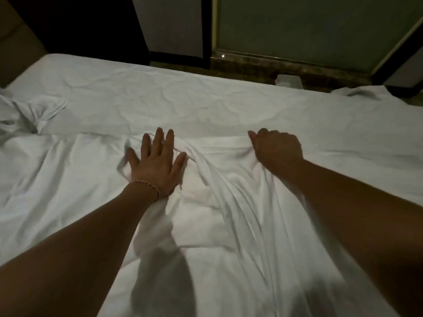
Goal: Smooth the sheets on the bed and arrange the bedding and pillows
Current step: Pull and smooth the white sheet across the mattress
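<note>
A white top sheet lies rumpled over the near half of the bed, its far edge running across the middle of the view. Beyond it the wrinkled fitted sheet covers the mattress. My left hand presses flat on the top sheet near that edge, fingers spread, a thin bracelet at the wrist. My right hand has its fingers curled and grips the sheet's edge, with a thick fold of cloth running between the two hands toward me. A bunched white cloth lies at the left.
The brown headboard stands at the far left. Past the bed's far side are dark floor, a grey wall panel and a glass door with a gold frame. A pale small object sits on the floor there.
</note>
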The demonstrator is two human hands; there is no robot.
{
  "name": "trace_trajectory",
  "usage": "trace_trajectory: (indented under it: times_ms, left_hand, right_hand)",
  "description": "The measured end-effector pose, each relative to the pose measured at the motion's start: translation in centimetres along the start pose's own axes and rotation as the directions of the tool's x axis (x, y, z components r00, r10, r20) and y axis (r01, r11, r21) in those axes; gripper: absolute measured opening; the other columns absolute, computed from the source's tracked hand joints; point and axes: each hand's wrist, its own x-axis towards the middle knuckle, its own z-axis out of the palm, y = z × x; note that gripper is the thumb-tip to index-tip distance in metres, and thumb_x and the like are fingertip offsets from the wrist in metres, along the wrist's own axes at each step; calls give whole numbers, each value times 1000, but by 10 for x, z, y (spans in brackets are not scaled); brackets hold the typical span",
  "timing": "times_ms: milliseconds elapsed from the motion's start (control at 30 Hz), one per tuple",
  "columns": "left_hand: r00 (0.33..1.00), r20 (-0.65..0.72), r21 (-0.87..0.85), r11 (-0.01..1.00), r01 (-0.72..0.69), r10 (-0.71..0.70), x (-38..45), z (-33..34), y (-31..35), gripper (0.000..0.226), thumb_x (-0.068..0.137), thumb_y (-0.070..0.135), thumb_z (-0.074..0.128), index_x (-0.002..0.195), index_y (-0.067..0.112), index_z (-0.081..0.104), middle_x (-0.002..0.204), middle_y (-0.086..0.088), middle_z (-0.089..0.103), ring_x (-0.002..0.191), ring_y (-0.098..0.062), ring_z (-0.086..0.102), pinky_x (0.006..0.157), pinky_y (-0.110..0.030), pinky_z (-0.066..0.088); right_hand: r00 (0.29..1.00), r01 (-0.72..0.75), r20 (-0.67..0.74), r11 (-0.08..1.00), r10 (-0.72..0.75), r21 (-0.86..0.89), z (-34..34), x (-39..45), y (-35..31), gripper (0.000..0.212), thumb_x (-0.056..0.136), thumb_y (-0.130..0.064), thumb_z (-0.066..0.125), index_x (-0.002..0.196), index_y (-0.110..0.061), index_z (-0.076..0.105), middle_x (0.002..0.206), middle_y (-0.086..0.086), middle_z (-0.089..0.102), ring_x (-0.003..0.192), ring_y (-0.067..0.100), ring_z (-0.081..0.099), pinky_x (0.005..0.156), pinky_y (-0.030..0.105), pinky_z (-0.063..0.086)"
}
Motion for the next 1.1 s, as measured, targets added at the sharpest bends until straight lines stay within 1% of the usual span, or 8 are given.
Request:
trace_trajectory:
  times_ms: [33, 200, 400, 467, 600, 700, 833, 1100]
  left_hand:
    - [1000, -9, -8, 1000, 3, -3, 2, -2, 0, 71, 96, 67, 11, 156, 37, -12, 166, 7, -14, 152, -25, -12, 116, -64, -4]
    - [1000, -9, -1, 1000, 23, -23, 2, -2, -3, 79, 85, 73, 0, 155, 39, -15, 166, 8, -13, 152, -23, -13, 116, -65, -3]
    - [999, 40, 46, 999, 22, -24, -6, 10, -2, 86, 78, 74, -7, 156, 38, -11, 167, 6, -9, 153, -25, -10, 116, -64, 1]
    - [998, 52, 47, 998, 31, -34, -5, 12, 0, 87, 77, 73, -8, 156, 36, -11, 167, 5, -8, 153, -26, -9, 117, -62, 1]
    - [999, 19, -20, 999, 44, -43, -10, 14, 17, 83, 80, 65, -6, 158, 34, -7, 167, 6, -4, 153, -29, -6, 117, -62, 3]
    - [1000, 9, -72, 997, 15, -14, -14, 9, 29, 75, 87, 61, 1, 158, 36, -4, 167, 7, -2, 153, -28, -4, 117, -61, 5]
    - [999, 51, -51, 999, 5, -3, -30, 8, 37, 62, 100, 54, 10, 157, 39, -8, 166, 8, -9, 152, -25, -10, 118, -61, 2]
    - [993, 117, 26, 999, -31, 28, -58, 20, 32, 65, 96, 64, 7, 154, 43, -14, 165, 9, -17, 151, -28, -18, 117, -62, -2]
  right_hand:
    - [999, -11, -42, 998, 8, -65, -10, 9, 13, 52, 106, -42, 32, 87, -4, 62, 73, 19, 63, 65, 36, 65, 63, 37, 51]
    - [972, -133, 178, 984, 153, -123, -26, 14, 88, 62, 104, -50, 16, 109, -9, 62, 92, 13, 63, 79, 31, 59, 77, 40, 44]
    - [934, -202, 289, 977, 212, -64, 29, -23, 80, 59, 104, -51, 21, 121, -7, 56, 113, 18, 61, 104, 37, 59, 86, 42, 44]
    - [946, -221, 240, 975, 217, -11, 32, -20, 71, 61, 103, -52, 21, 123, -5, 55, 118, 20, 57, 112, 39, 51, 89, 46, 43]
    - [993, -80, -80, 990, 89, 112, 10, -33, 21, 69, 99, -55, 24, 100, -1, 67, 99, 23, 60, 94, 39, 54, 80, 47, 42]
    - [997, 68, -36, 977, -62, 201, 0, -58, -31, 73, 96, -65, 21, 111, -7, 64, 106, 17, 61, 96, 37, 54, 86, 48, 39]
    - [999, -3, 44, 983, -6, 185, 6, -93, -64, 77, 96, -68, 18, 126, -7, 53, 111, 15, 56, 96, 35, 51, 92, 51, 37]
    - [991, -48, 128, 987, 29, 153, 35, -98, -49, 54, 95, -55, 43, 68, -9, 55, 57, 11, 55, 50, 29, 56, 47, 31, 40]
